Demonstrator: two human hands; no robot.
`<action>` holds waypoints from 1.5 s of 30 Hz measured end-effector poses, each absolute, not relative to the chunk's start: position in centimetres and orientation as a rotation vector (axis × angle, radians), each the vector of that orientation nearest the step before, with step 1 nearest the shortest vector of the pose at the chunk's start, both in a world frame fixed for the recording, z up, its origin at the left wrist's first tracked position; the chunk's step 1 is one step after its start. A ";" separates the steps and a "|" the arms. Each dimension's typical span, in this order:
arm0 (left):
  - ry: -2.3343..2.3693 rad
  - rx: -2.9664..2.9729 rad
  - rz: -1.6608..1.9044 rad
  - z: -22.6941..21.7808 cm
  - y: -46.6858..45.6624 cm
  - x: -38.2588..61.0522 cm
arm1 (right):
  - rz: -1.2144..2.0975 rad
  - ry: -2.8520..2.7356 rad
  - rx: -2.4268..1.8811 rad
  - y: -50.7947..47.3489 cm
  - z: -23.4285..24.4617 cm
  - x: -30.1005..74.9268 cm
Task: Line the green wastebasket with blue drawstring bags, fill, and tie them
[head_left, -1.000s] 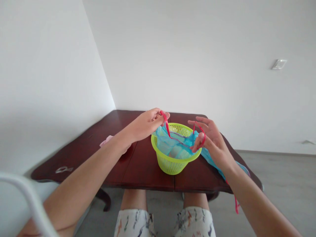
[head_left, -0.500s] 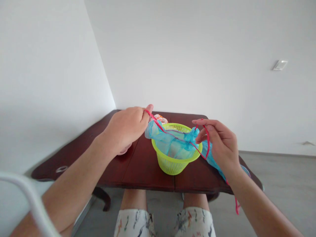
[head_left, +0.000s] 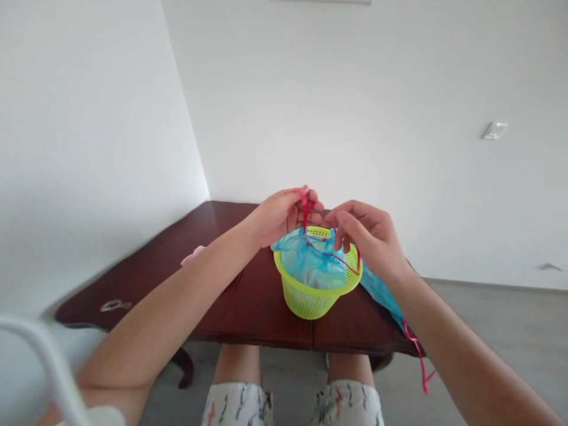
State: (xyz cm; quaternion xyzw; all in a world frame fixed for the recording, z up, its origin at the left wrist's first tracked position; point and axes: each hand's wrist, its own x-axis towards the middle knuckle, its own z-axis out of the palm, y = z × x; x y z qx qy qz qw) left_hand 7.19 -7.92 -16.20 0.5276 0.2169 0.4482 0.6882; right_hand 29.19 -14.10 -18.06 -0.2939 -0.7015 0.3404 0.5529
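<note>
A translucent blue drawstring bag (head_left: 306,265) lines the yellow-green plastic basket (head_left: 310,305) in front of me, its mouth gathered above the rim. My left hand (head_left: 284,216) pinches a loop of the red drawstring (head_left: 306,213) over the basket's back left. On the right side, my right hand (head_left: 366,231) has its fingers closed round another part of the red string, which hangs in a loop at the basket's right rim. What lies inside the bag cannot be made out.
The basket stands on a dark red wooden table (head_left: 222,316). A second blue bag (head_left: 384,296) lies under my right forearm, its red string (head_left: 419,358) hanging over the edge. Something pink (head_left: 193,255) lies behind my left forearm. A white curved tube (head_left: 48,349) is at lower left.
My left hand has moved right, towards the other hand, and turned palm inward with the string. My right hand has shifted slightly left. The bag's mouth is bunched closer together.
</note>
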 end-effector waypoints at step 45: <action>0.578 1.574 1.224 -17.9 -8.1 9.1 | 0.773 -1.654 -0.843 -14.7 -21.6 27.5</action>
